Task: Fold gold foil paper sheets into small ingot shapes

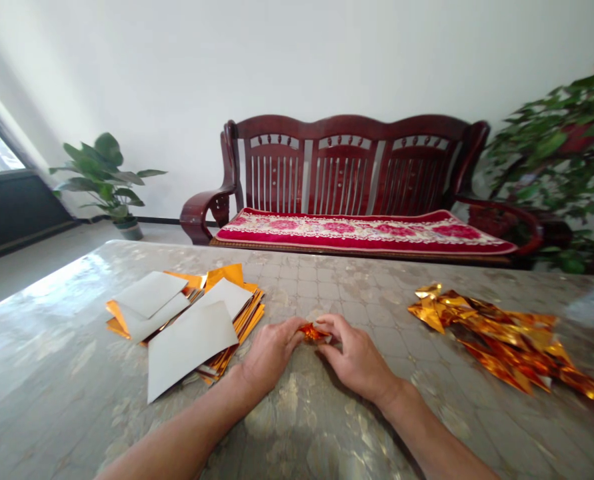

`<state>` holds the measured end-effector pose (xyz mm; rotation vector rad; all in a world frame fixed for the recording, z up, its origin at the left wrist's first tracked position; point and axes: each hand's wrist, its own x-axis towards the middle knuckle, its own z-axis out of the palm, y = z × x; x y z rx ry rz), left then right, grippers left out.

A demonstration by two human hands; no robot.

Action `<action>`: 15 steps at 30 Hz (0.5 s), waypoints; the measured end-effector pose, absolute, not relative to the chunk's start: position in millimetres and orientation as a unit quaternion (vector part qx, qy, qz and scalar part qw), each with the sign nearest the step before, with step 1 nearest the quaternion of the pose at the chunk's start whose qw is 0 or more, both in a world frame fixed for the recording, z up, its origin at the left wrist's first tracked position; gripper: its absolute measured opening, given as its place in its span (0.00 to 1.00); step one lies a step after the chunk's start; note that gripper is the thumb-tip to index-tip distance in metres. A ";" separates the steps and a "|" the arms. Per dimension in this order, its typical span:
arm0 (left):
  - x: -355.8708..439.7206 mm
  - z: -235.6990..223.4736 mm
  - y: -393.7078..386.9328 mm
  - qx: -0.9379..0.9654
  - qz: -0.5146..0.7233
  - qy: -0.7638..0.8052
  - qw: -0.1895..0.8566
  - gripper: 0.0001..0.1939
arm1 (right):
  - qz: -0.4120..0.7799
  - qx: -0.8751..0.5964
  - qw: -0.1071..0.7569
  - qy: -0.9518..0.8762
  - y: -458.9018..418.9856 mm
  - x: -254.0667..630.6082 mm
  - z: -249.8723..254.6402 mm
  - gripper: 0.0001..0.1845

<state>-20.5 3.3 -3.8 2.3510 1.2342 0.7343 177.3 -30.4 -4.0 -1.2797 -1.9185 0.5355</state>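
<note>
Beyond held foil [313, 333]: wooden bench [344, 150] flanked by plants [107, 167].

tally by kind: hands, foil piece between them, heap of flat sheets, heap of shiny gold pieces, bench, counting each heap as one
Hands: 2 (left hand, right hand)
Foil piece: 1
Flat-sheet heap: 1
Gold-piece heap: 1
Bench: 1
Total: 6

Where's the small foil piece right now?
Head view, near centre: the small foil piece is between the left hand and the right hand, right of the pile of foil sheets.
</note>
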 end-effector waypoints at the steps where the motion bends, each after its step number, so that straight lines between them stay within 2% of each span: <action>1: -20.7 -3.2 3.5 0.838 0.259 0.440 0.193 0.10 | 0.218 -0.494 0.373 -0.754 -30.5 177.8 -4.1 0.27; 4: -21.2 -2.7 3.6 0.839 0.256 0.440 0.193 0.11 | 0.222 -0.478 0.365 -0.767 -29.1 179.9 -5.4 0.31; 10: -21.2 -6.8 5.2 0.845 0.251 0.439 0.174 0.10 | 0.160 -0.482 0.353 -0.786 -22.5 180.8 -10.5 0.18; 15: -20.7 -7.1 4.9 0.848 0.243 0.444 0.160 0.09 | 0.088 -0.503 0.338 -0.791 -22.8 179.8 -11.7 0.18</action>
